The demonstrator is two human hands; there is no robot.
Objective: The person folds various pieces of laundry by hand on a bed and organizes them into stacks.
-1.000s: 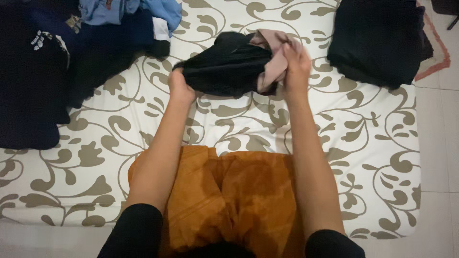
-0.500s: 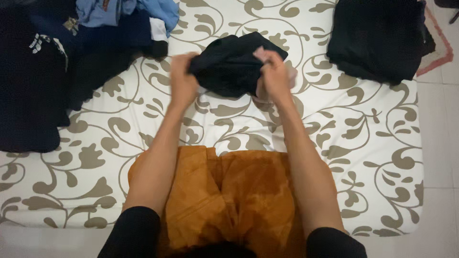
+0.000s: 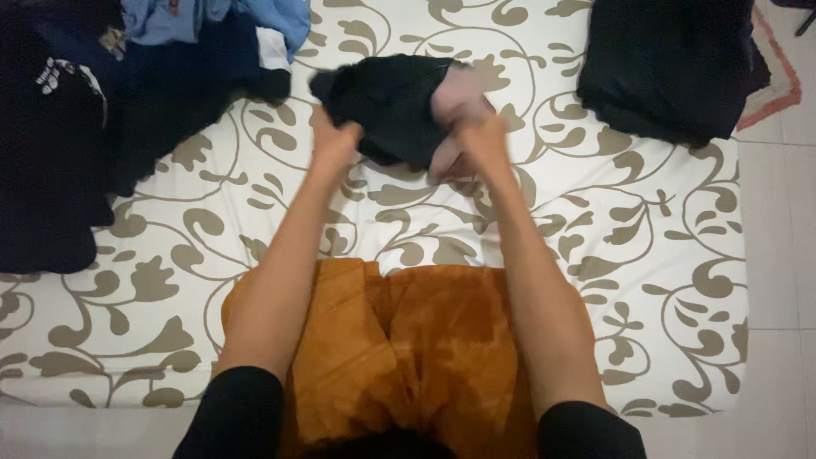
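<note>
A dark garment (image 3: pixel 393 104) with a pale pink lining hangs bunched between my two hands above the bed. My left hand (image 3: pixel 334 136) grips its left edge. My right hand (image 3: pixel 473 134) grips the right side where the pink fabric (image 3: pixel 452 95) shows. Both hands are blurred with motion. Near me on the mattress lies an orange cloth (image 3: pixel 408 344), partly under my forearms.
The mattress (image 3: pixel 646 255) has a white cover with tan leaf scrolls. A heap of dark and light-blue clothes (image 3: pixel 110 93) fills the far left. A folded black stack (image 3: pixel 667 64) sits at the far right. Tiled floor (image 3: pixel 782 255) runs along the right.
Both hands have turned the dark garment over and pulled it slightly away from me; the pink part has shifted from the right end toward the middle near my right hand.
</note>
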